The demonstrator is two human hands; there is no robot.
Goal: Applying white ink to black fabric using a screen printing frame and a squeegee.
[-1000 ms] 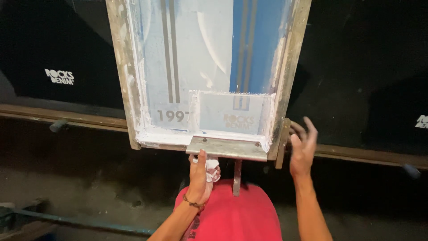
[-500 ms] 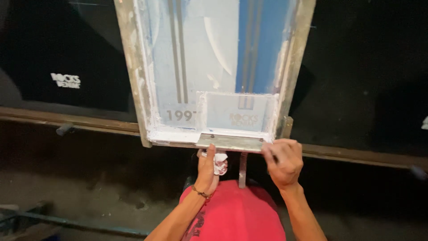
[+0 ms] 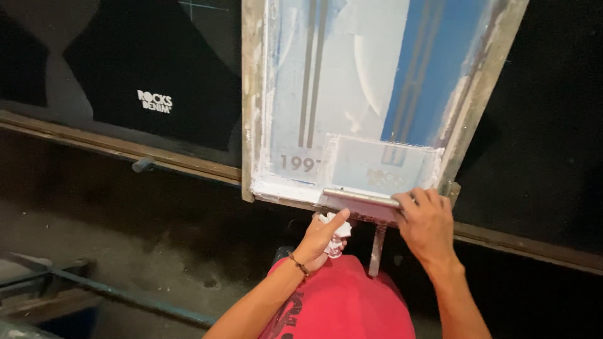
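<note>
Head view: right hand (image 3: 427,226) grips flat metal squeegee (image 3: 361,199); left hand (image 3: 320,242) clutches crumpled rag (image 3: 336,235).

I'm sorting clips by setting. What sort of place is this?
Most likely a screen-printing workshop. A wooden-framed printing screen lies over black fabric on a long table; the right hand grips a squeegee, and the left hand holds a white rag.

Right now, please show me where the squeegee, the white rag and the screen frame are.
squeegee (image 3: 361,199): head view, on its metal bar left of the right hand (image 3: 427,223).
white rag (image 3: 339,242): head view, on the crumpled part beside the left hand (image 3: 320,238).
screen frame (image 3: 252,100): head view, on its left rail.
</note>
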